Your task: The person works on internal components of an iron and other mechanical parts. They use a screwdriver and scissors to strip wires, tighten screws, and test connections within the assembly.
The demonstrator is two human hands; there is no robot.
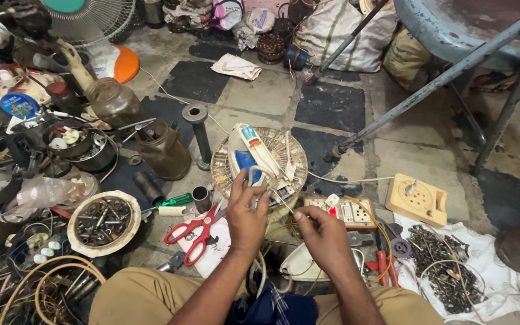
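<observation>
A white and blue clothes iron (249,157) lies on a round perforated metal disc (293,157) on the floor in front of me. My left hand (245,213) grips a loop of the iron's pale cord (259,174) just below the iron. My right hand (323,235) pinches a thin metal tool or wire end (282,201) pointed at that cord. Another white plastic part (299,263) lies under my right wrist, partly hidden.
Red-handled scissors (197,232) and a green screwdriver (173,201) lie at the left. A switch-and-socket board (347,210) and a beige socket box (416,198) sit at the right. Bowls of screws (102,221), jars, a fan (88,18), a blue metal table's legs (446,75) and a cloth with screws (446,271) surround me.
</observation>
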